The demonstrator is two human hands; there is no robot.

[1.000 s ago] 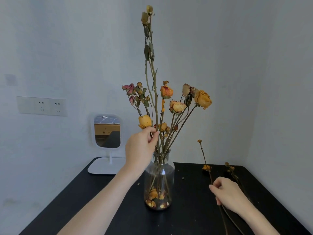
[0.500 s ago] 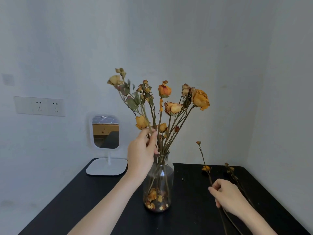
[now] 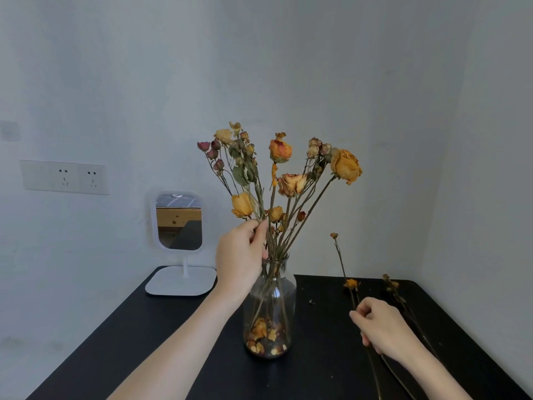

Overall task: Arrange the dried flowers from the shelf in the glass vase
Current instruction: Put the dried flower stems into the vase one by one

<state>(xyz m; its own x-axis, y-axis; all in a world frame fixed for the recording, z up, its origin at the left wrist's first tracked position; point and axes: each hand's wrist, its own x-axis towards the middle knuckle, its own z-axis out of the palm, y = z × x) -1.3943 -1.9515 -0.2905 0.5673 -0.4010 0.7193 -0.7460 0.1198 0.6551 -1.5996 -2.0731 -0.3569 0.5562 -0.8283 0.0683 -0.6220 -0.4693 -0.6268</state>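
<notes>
A clear glass vase point(image 3: 271, 287) stands mid-table, with loose petals at its bottom. It holds a bunch of dried roses point(image 3: 281, 174), yellow, orange and dark red. My left hand point(image 3: 240, 255) pinches a flower stem just above the vase's mouth, among the other stems. My right hand point(image 3: 380, 330) rests lower right, fingers closed on thin dried stems point(image 3: 343, 264) that rise from the table, one ending in a small bud. More dried stems point(image 3: 395, 293) lie on the table beyond that hand.
The black table point(image 3: 161, 336) fills the lower view, set into a grey wall corner. A white standing mirror point(image 3: 179, 223) sits at the back left. Wall sockets point(image 3: 65, 176) are on the left wall.
The tall stem in my left hand has come down into the vase, its head dropping from high above the bunch to the level of the other flowers. My right hand barely moved.
</notes>
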